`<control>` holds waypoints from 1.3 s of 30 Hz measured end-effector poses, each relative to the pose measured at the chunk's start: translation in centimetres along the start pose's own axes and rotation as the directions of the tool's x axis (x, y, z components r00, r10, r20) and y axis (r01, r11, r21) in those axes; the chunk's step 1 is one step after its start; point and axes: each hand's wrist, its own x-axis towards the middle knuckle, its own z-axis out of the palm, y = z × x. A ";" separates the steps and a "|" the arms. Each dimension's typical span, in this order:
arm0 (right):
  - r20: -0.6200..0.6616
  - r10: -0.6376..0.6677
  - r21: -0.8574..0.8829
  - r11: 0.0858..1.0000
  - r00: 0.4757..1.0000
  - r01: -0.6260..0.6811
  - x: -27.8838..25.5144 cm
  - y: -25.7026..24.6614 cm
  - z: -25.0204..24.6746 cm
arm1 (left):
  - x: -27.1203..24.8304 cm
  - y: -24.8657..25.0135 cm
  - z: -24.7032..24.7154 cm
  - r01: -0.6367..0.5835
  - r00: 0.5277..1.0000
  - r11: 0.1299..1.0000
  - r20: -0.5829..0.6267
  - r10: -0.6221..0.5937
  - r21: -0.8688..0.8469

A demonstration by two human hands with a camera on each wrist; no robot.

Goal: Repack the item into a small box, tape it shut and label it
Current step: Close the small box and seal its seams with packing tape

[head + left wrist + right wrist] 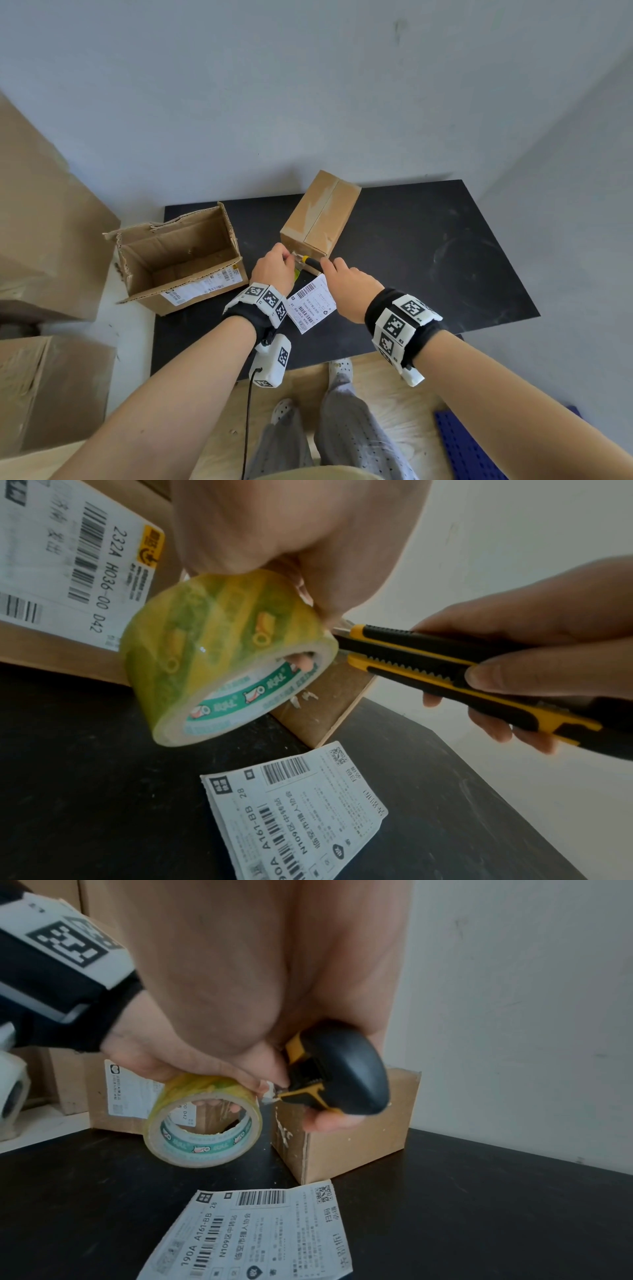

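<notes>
Nearest the person, a loose shipping label (312, 304) lies flat on the black worktop (428, 260), close to its front edge, one corner just beside the base of the small box (320, 214). Its print reads "190A A161-BB 28" and "N109", with barcodes and a QR code.

Just above it the left hand (274, 270) grips a roll of tape (219, 656), fingers curled through its core; the roll is clear over yellow and green, with a green-and-white printed core whose writing is too small to read. The right hand (349, 286) is closed round a black and yellow utility knife (455, 666), its tip touching the tape right beside the roll, at the near top edge of the small box.

The small box stands closed, flaps together, near the middle of the worktop. To its right the dark surface lies bare up to the right edge.

Left of the hands, an open cardboard box (178, 253) with torn flaps sits at the worktop's left edge; its label shows "232A H036-00 D042".

Behind is a pale wall (308, 85), with larger cartons (41, 219) stacked at far left.
</notes>
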 end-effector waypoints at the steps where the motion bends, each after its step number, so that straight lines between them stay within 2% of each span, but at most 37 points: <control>1: 0.003 0.005 -0.002 1.000 1.000 -0.005 -0.1 0.1 0.0 | 0.0 0.1 0.0 0.004 1.000 1.000 0.002 -0.004 -0.002; 11: 0.096 0.059 0.045 0.997 0.994 -0.064 -1.5 2.8 1.4 | -0.3 -0.2 0.2 0.081 0.997 0.996 0.012 -0.080 -0.028; 17: 0.037 0.028 0.008 1.000 0.999 -0.028 -0.7 2.7 3.7 | -0.7 -1.4 0.2 0.108 0.994 0.982 0.010 -0.107 -0.156; 21: 0.013 -0.041 -0.012 0.999 0.999 0.041 1.1 2.3 6.1 | -1.0 -2.8 -0.1 0.092 0.996 0.959 0.032 -0.086 -0.267; 27: 0.006 -0.078 0.081 0.994 0.997 0.077 2.7 2.1 8.9 | -1.6 -4.4 -0.3 0.114 0.992 0.913 0.094 -0.083 -0.393; 32: 0.001 -0.086 0.125 0.988 0.996 0.086 3.4 2.2 9.9 | -1.9 -4.2 -0.6 0.121 0.989 0.896 0.126 -0.073 -0.428; 39: -0.011 -0.105 0.071 0.992 0.994 0.105 2.9 2.3 9.2 | -2.3 -3.2 -1.2 0.115 0.989 0.896 0.130 -0.064 -0.429</control>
